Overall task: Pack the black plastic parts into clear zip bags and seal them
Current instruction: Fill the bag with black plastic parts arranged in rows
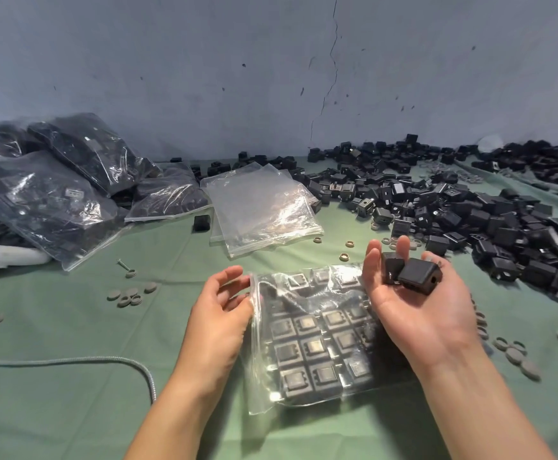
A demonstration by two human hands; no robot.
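Observation:
A clear zip bag (317, 340) lies in front of me on the green cloth, holding several black plastic parts set in rows. My left hand (221, 303) pinches the bag's left edge and lifts it. My right hand (413, 293) hovers palm up above the bag's right side, with two black plastic parts (410, 272) lying on its fingers. A large loose heap of black parts (453, 207) spreads over the right side of the table. Empty clear bags (261, 207) lie stacked in the middle, beyond my hands.
Filled bags of black parts (55, 187) pile up at the far left. Grey rings and discs (131, 295) are scattered on the cloth (71, 410) left and right of me. A grey cable (71, 361) runs along the left front. A blue wall stands behind the table.

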